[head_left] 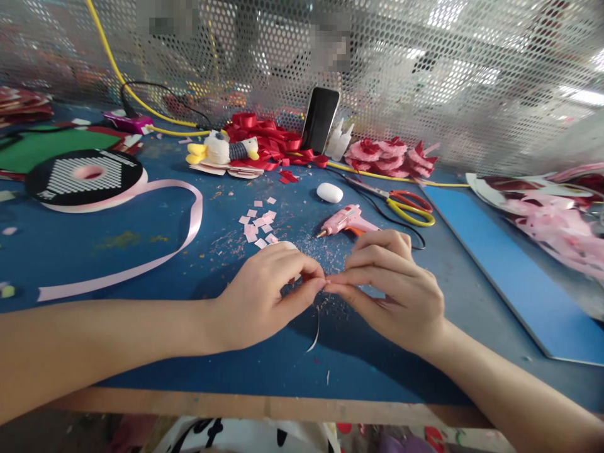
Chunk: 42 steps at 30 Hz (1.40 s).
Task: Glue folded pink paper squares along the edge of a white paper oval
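Note:
My left hand (274,289) and my right hand (396,289) meet fingertip to fingertip just above the blue tabletop. Each is closed in a pinch, and what lies between the fingertips is too small and hidden to name. Below the left fingertips a thin white strand (315,333) curves over the table. Beyond my left hand lie several small pink ribbon squares (258,223). A pink hot glue gun (346,220) rests behind my right hand, its nozzle toward the left. At left, a spool (89,179) has a loose tail of pink ribbon (189,233).
Scissors (410,207) with red and yellow handles lie beyond the glue gun, near a white rounded object (329,192). A phone (321,119) leans upright by red ribbon (257,135) and a small plush toy (224,149). A blue board (519,270) lies right; perforated metal (401,69) stands behind.

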Available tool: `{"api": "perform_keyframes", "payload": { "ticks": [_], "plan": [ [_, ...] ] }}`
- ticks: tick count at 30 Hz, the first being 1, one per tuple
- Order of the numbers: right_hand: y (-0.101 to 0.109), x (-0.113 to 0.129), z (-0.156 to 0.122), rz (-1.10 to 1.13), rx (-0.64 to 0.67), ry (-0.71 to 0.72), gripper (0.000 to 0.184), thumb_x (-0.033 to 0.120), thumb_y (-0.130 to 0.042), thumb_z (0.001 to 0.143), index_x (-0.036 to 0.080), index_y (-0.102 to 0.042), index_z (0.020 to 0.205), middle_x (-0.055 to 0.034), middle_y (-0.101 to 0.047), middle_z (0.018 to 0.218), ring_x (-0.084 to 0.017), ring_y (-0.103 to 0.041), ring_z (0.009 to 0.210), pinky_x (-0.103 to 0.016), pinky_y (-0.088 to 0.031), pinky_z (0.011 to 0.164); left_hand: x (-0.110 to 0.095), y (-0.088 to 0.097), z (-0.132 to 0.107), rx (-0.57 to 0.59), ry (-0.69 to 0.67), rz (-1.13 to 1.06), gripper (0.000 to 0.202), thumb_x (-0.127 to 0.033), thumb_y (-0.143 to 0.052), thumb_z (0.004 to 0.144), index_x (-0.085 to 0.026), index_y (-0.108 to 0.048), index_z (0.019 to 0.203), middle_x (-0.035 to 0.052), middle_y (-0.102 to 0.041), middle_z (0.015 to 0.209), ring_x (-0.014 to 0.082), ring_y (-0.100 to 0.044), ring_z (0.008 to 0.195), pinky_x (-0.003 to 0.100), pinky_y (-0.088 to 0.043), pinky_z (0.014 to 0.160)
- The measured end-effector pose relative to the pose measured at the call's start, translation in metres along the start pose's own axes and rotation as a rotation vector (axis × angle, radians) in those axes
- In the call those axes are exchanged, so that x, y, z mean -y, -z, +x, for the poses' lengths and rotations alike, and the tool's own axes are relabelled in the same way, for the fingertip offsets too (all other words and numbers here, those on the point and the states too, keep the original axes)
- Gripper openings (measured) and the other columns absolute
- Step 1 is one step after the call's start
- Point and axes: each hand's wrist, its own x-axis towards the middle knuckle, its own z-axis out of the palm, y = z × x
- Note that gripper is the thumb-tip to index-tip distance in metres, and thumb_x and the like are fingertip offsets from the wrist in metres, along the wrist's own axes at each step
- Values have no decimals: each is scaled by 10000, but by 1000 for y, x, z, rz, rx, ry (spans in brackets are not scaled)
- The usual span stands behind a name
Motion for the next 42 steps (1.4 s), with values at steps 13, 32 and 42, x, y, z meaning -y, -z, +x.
{"api": "perform_keyframes", "payload": {
  "ticks": [13, 32, 42],
  "plan": [
    [-1, 3, 1, -125, -64, 41, 133, 156, -774, 798, 265, -704, 827, 12, -667, 740, -199, -616, 842, -418, -461, 808, 0, 2, 4, 92, 210, -114, 181, -283, -522, 1003, -185, -591, 868, -26, -596, 796, 111, -544, 742, 255, -442, 730],
    [-4, -6, -1, -109, 85, -38, 183, 284, -705, 883, 204, -734, 1044, -71, -704, 946, -240, -607, 932, -460, -455, 873, 3, 1, 3, -26, 287, -28, 188, -310, -492, 1017, -192, -628, 963, 10, -684, 872, 140, -610, 777, 272, -481, 731],
    [-14, -3, -7, -81, 494, 144, 326, 340, -570, 985, 204, -681, 1260, -74, -670, 1343, -332, -470, 1312, -542, -405, 1047, 8, 37, 25, -239, 623, -312, 298, -450, -680, 888, -160, -726, 938, 60, -771, 953, 190, -693, 868, 276, -537, 742]
  ]
}}
